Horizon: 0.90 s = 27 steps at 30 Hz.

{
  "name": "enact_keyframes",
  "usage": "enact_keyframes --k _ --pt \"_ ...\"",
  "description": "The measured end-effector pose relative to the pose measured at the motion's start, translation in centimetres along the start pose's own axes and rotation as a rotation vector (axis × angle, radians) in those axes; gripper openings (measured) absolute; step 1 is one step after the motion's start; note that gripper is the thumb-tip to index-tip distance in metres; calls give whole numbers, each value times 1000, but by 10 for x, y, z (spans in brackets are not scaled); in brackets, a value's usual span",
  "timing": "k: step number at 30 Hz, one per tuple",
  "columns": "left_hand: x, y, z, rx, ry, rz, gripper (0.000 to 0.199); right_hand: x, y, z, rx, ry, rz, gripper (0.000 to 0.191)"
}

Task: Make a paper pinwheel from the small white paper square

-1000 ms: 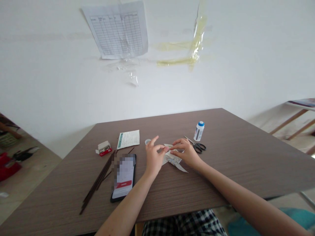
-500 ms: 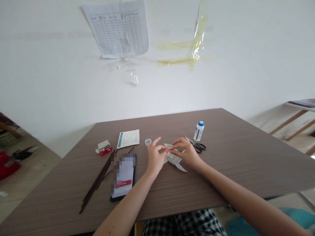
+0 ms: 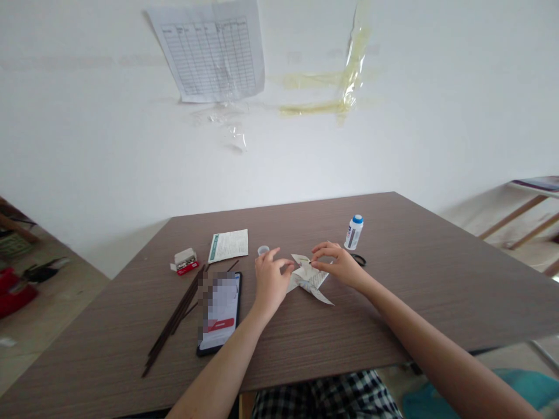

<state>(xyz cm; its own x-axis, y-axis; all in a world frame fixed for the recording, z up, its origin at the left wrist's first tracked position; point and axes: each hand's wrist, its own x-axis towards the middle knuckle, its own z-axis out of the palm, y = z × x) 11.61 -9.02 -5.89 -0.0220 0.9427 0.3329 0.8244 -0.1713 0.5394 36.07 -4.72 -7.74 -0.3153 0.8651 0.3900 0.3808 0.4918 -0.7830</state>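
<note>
A printed-paper pinwheel (image 3: pixel 309 278) with folded, pointed blades lies on the table between my hands. To its left, my left hand (image 3: pixel 271 280) hovers with thumb and forefinger apart and nothing visible between them. My right hand (image 3: pixel 338 265) is over the pinwheel's right side, its thumb and fingertips pinched together. A tiny dark speck shows at that pinch, too small to name. Just behind my left hand stands a small clear plastic cup (image 3: pixel 263 249). Scissors (image 3: pixel 358 259) lie behind my right hand, which hides most of them.
A white bottle with a blue cap (image 3: pixel 354 232) stands at the back right. On the left are a small red-and-white box (image 3: pixel 186 262), a printed packet (image 3: pixel 228 245), thin dark sticks (image 3: pixel 174 319) and a phone (image 3: pixel 220 314). A wall (image 3: pixel 305 163) rises behind the table.
My fingertips were together above the pinwheel and are now apart. The left hand has drawn back to the left, and the right hand has shifted slightly right, covering more of the scissors.
</note>
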Motion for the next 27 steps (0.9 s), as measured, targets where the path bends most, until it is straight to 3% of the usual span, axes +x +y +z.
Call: enact_keyframes --k 7,14,21,27 --pt "-11 10 -4 152 -137 17 15 1 4 -19 65 -84 127 21" --pt "-9 14 -3 112 -177 16 11 -1 0 -19 13 -159 69 14" --pt "-5 9 3 -12 -133 24 6 -2 -6 -17 -20 -204 93 9" --pt "0 2 7 -142 -59 56 14 -4 -17 -11 9 -209 106 9"
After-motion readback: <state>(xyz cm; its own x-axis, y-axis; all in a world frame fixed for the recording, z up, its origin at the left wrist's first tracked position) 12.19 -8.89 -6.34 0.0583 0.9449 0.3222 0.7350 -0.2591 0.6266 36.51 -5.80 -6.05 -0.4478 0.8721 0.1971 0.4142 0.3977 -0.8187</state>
